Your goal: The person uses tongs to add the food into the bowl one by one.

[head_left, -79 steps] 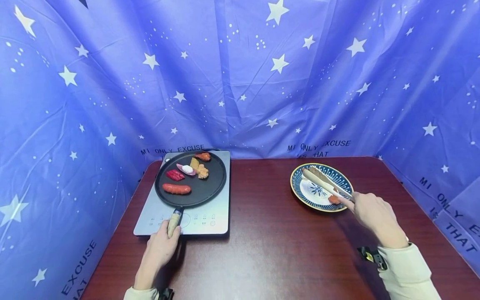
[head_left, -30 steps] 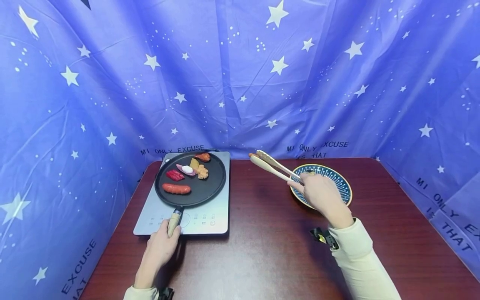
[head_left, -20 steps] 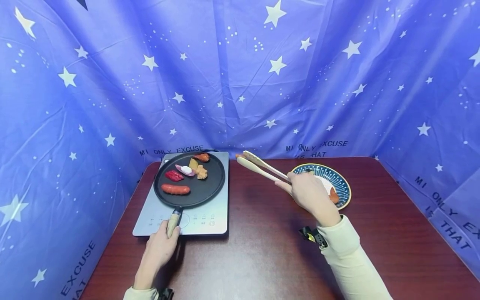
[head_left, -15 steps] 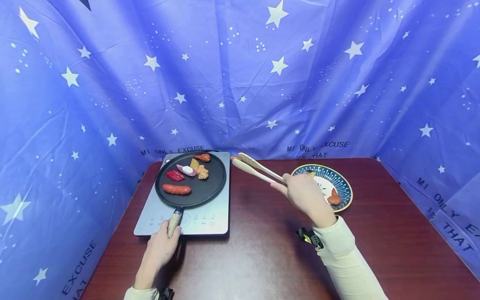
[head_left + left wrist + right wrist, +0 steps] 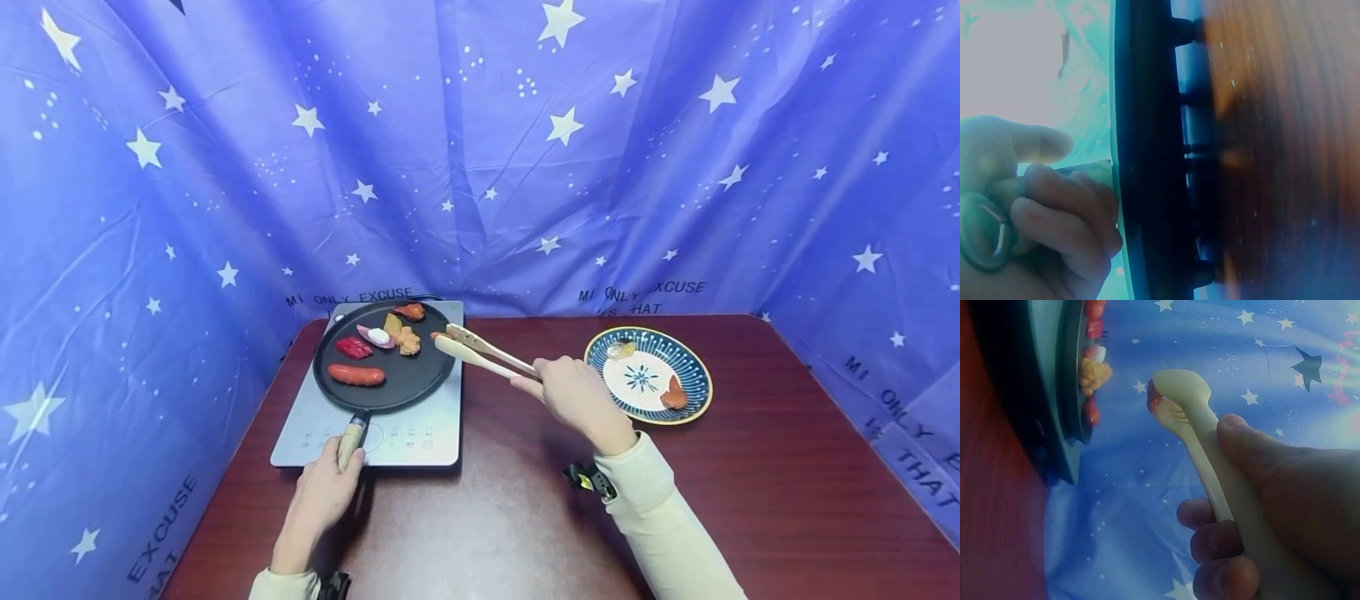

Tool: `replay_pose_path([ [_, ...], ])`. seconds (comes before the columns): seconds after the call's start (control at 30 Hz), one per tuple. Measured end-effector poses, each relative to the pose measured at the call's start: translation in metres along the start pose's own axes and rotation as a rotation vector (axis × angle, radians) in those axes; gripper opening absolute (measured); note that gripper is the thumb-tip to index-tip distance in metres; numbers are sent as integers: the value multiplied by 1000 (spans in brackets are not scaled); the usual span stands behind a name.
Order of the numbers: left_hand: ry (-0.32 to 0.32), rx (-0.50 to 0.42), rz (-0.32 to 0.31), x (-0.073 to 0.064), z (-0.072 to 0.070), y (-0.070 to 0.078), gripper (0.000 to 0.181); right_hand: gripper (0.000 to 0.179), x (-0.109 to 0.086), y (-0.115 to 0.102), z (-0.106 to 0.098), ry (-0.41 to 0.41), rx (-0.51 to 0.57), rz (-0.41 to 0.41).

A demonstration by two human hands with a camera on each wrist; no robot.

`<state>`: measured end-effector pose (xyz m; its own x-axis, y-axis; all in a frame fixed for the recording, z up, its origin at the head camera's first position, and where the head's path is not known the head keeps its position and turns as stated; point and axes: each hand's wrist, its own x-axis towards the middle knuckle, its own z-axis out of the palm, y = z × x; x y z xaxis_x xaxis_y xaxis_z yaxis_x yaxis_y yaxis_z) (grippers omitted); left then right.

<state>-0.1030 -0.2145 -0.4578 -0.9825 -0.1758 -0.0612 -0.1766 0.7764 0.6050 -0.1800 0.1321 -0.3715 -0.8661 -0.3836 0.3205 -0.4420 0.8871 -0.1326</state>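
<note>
My left hand (image 5: 322, 496) grips the wooden handle (image 5: 349, 447) of a flat black frying pan (image 5: 420, 385); in the left wrist view its fingers (image 5: 1072, 219) curl round that handle. In the pan lie a sausage (image 5: 356, 375), a dark red piece (image 5: 353, 347), a purple-and-white piece (image 5: 378, 337), golden pieces (image 5: 408, 341) and a small drumstick (image 5: 410, 312). My right hand (image 5: 581, 404) holds pale tongs (image 5: 477, 359), their tips over the pan's right rim. Between the tips is a small glossy reddish-brown food piece (image 5: 1155, 401), mostly hidden.
The pan sits on a silver induction cooker (image 5: 442, 446). To the right, a blue-patterned plate (image 5: 699, 371) bears a reddish-brown piece (image 5: 674, 393) and a pale yellowish piece (image 5: 621, 349). A starry blue curtain (image 5: 517, 208) encloses the dark red table (image 5: 510, 500).
My right hand has brought the tongs leftward from over the plate to the pan's right rim, with the reddish-brown piece in their tips. The left hand keeps its place on the handle.
</note>
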Motion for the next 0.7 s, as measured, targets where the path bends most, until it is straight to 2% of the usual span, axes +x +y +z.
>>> replay_pose_path([
  [0.43,13,1,11,3,-3,2,49,44,25,-11,22,-93,62,50],
  [0.7,11,0,-1,3,-1,1,46,44,32,-19,38,-178,85,80],
])
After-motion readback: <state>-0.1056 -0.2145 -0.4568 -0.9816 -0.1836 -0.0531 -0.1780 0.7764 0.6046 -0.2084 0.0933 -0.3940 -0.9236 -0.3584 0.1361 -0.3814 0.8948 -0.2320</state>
